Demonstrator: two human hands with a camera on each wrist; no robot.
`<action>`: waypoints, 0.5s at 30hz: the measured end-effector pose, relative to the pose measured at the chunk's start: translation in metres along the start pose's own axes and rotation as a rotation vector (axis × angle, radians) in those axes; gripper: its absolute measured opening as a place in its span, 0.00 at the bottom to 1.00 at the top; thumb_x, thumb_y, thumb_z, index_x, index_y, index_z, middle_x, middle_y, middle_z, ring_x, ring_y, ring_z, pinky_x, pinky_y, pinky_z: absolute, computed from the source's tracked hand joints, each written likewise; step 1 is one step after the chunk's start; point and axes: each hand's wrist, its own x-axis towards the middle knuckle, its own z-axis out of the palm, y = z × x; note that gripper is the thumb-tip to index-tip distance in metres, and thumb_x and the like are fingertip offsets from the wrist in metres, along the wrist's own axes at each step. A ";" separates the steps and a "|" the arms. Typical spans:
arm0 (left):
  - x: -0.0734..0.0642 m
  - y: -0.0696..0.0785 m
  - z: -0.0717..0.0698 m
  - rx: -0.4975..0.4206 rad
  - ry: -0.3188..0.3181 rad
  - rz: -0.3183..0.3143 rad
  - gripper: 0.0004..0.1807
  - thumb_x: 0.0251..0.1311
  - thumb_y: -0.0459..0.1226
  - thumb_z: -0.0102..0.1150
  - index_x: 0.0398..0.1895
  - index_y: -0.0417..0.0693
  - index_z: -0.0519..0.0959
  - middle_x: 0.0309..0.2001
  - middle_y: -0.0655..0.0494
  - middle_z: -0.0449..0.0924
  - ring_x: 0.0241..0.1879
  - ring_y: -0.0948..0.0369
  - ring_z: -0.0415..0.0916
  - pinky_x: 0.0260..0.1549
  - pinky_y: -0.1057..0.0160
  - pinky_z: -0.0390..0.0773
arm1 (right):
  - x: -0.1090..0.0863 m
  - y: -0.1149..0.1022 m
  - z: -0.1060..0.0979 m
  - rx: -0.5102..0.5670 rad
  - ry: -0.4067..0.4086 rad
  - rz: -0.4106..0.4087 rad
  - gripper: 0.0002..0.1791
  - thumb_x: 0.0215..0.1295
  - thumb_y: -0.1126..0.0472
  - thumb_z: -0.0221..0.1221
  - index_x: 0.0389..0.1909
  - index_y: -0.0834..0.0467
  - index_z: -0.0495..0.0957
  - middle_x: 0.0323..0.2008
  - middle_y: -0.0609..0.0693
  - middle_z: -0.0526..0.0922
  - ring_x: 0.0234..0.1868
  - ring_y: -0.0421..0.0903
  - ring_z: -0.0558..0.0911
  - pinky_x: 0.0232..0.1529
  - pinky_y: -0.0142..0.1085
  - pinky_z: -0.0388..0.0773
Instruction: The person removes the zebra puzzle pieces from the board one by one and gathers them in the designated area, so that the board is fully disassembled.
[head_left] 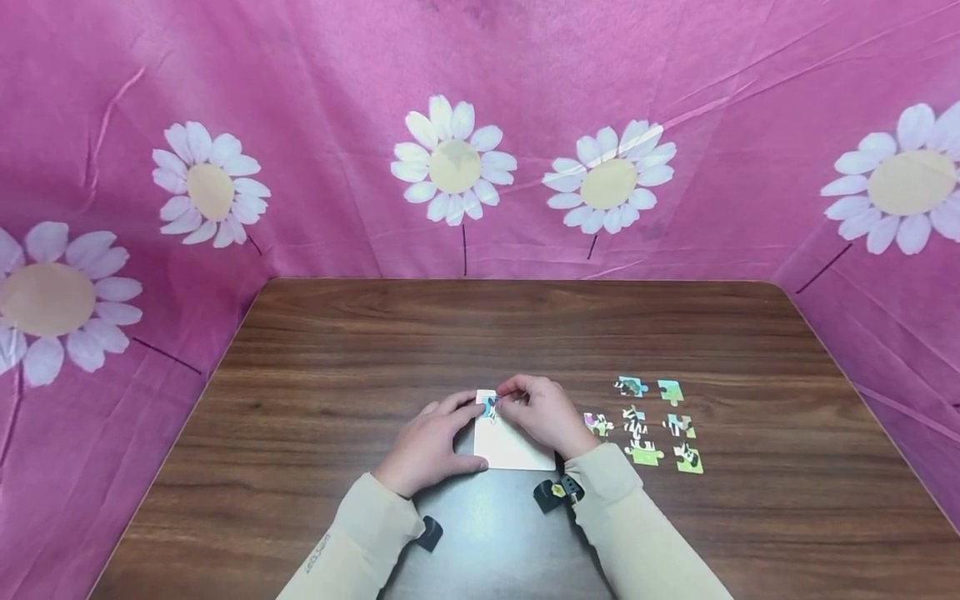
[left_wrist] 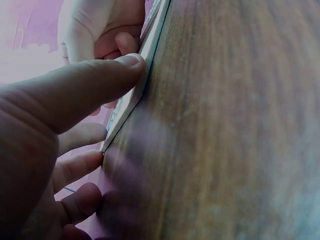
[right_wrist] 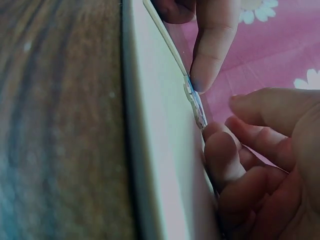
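Observation:
A small white puzzle board (head_left: 517, 446) lies on the table in front of the person. At its upper left sits a blue and white puzzle piece (head_left: 489, 409), also seen edge-on in the right wrist view. The left hand (head_left: 429, 446) spans the board's left side, thumb on the lower corner, and its index fingertip (right_wrist: 202, 82) presses on the piece. With curled fingers, the right hand (head_left: 543, 417) reaches over the board and pinches at the piece's right end. Its palm side (right_wrist: 295, 195) hides part of the board's right half.
To the right lie several loose puzzle pieces (head_left: 643, 452) in rough rows, green, blue and black-and-white. The brown wood table (head_left: 360, 350) ends at a pink cloth (head_left: 330, 167) with daisies, hanging behind and at both sides.

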 end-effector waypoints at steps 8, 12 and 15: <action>0.001 -0.001 0.000 -0.003 -0.020 -0.009 0.42 0.49 0.55 0.74 0.68 0.53 0.75 0.71 0.55 0.67 0.60 0.51 0.71 0.52 0.46 0.74 | -0.001 0.000 0.000 -0.008 -0.064 -0.021 0.08 0.62 0.63 0.65 0.41 0.54 0.86 0.30 0.40 0.82 0.30 0.39 0.75 0.34 0.34 0.72; 0.001 -0.001 0.000 -0.013 -0.016 -0.010 0.42 0.48 0.55 0.74 0.69 0.54 0.74 0.72 0.57 0.67 0.61 0.52 0.71 0.52 0.47 0.74 | 0.000 0.000 -0.001 -0.004 -0.046 -0.026 0.08 0.62 0.63 0.66 0.42 0.54 0.86 0.31 0.40 0.83 0.31 0.39 0.76 0.35 0.35 0.72; 0.001 -0.002 0.000 -0.022 -0.017 -0.013 0.42 0.48 0.55 0.74 0.69 0.56 0.74 0.72 0.57 0.67 0.60 0.52 0.71 0.52 0.47 0.74 | 0.000 -0.001 -0.002 0.005 -0.051 -0.024 0.07 0.63 0.63 0.66 0.42 0.54 0.86 0.32 0.40 0.85 0.32 0.39 0.77 0.36 0.35 0.73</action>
